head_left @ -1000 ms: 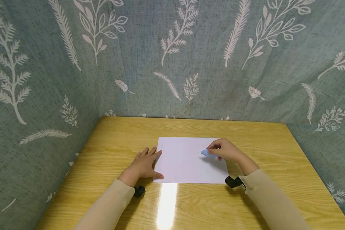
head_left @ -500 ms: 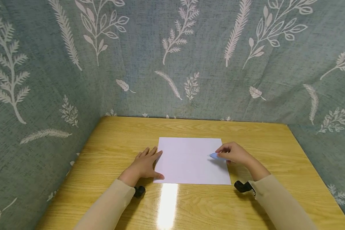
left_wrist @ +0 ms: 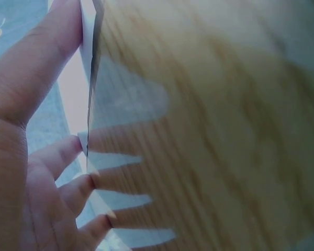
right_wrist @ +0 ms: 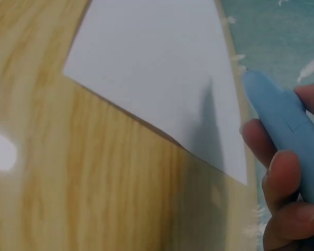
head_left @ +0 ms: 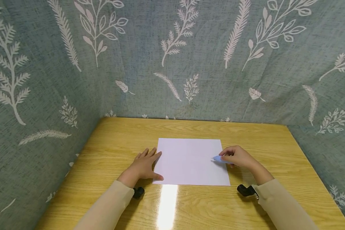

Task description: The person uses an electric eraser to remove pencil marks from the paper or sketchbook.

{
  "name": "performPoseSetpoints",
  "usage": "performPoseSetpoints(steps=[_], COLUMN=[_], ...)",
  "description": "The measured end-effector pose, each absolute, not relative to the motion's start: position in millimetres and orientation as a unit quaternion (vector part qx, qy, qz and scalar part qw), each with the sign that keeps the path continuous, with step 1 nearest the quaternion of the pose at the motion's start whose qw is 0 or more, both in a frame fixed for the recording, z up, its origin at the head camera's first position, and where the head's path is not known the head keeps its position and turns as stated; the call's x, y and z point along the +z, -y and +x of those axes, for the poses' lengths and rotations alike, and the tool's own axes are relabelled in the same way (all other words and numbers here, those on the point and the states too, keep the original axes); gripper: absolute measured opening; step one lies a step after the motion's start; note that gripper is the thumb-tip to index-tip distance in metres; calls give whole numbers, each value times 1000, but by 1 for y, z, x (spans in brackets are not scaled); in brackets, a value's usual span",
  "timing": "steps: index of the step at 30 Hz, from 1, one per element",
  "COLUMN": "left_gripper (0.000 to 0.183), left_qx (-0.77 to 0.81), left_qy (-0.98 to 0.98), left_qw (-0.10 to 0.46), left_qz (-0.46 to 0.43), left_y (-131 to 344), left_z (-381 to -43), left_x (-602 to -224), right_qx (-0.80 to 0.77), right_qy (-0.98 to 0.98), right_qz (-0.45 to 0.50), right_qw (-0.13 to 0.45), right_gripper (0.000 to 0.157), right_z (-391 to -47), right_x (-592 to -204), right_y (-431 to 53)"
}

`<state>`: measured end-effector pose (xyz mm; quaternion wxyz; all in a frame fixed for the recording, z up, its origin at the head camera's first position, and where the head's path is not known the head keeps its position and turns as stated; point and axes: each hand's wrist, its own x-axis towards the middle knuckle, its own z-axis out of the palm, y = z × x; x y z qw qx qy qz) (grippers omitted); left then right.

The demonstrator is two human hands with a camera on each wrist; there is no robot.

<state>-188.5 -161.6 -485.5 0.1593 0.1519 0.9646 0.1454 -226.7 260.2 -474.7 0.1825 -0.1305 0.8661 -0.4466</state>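
A blank white sheet of paper [head_left: 187,163] lies on the wooden table. My left hand [head_left: 142,166] rests at its left edge with fingers spread; the thumb [left_wrist: 39,63] and fingertips lie along the paper's edge in the left wrist view. Over the right part of the sheet, my right hand [head_left: 241,158] grips a light-blue pen-like tool [head_left: 219,159] between thumb and fingers. Its thin tip points left, close over the paper. In the right wrist view the tool's thick rounded barrel [right_wrist: 285,120] shows, and its shadow falls across the sheet. The tool's rear end is hidden by the hand.
Around the paper spreads the wood-grain table [head_left: 189,207], with a bright light reflection near its front. A blue-green cloth [head_left: 149,57] with white leaf prints hangs behind and along both sides. Black wrist cameras [head_left: 245,190] sit at both beige sleeves.
My right hand has moved right and slightly nearer to me with the blue tool, from the sheet's right-centre toward its right edge. The left hand has stayed in place.
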Motion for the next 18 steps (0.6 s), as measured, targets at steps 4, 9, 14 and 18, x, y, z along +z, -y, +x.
performPoseSetpoints(steps=[4,9,14,18], left_gripper=[112,112,112,111], left_qx=[143,144,145,146], left_qy=[-965,-965,-964,-964], left_qw=[159,160,160,160], left_qz=[152,152,155,155], left_y=[163,164,163,163], left_z=[-189,-189,-189,-189], left_x=[-487,-487,-487,-486], right_qx=[-444,-439,-435,-433], right_qy=[-871,-875,-877,-877], right_qz=[-116,-116,-120,-124], right_qw=[175,169,167,167], right_gripper=[25,26,24,24], right_z=[-229,-234,-236,-237], right_x=[-481,-486,-486,-486], right_y=[-257,-248,-242,-239])
